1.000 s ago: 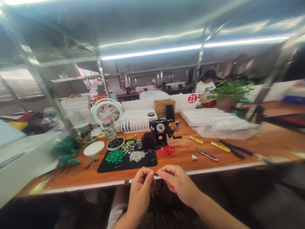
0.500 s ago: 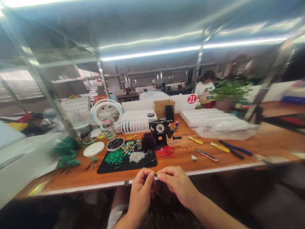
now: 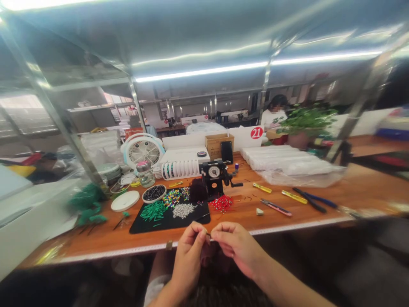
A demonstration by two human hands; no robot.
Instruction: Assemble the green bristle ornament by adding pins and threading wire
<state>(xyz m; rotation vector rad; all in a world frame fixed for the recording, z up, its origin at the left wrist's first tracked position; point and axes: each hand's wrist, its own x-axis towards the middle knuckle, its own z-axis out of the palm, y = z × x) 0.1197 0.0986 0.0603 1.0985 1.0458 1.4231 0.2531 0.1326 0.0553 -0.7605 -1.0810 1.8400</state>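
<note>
Together, my left hand (image 3: 188,252) and right hand (image 3: 240,246) meet at the near edge of the tabletop (image 3: 243,216), thumb and fingers of each pinching a small dark piece (image 3: 208,234) that sits between their tips; it is too small for me to say what it is. Just beyond lies a black mat (image 3: 138,227) bearing green pieces (image 3: 153,210) and silvery bits (image 3: 183,210), with red pieces (image 3: 223,204) beside it, near a black cranked device (image 3: 214,184).

A white-and-blue fan (image 3: 143,151) stands behind a lidded glass jar (image 3: 147,178). A black phone (image 3: 226,152) stands before a cardboard box (image 3: 214,147), left of a potted plant (image 3: 307,121).
</note>
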